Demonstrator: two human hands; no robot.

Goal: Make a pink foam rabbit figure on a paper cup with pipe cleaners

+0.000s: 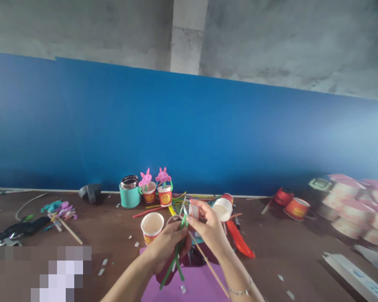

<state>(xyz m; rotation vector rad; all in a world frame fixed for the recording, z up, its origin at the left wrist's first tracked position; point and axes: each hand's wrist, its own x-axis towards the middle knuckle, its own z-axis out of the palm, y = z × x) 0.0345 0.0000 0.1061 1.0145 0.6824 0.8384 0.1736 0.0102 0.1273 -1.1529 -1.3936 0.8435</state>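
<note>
My left hand is closed around green paper strips that hang down from my fist. My right hand is closed in a pinch on a small roll of white tape held just above the strips. A thin wooden stick runs diagonally under my right wrist; I cannot tell which hand holds it. Both hands hover over a purple sheet on the brown table. An upright paper cup stands just left of my hands.
Two red cups with pink animal toppers stand by a teal jar at the back. A tipped cup and a red tool lie right of my hands. Stacked bowls fill the far right. Paper scraps lie left.
</note>
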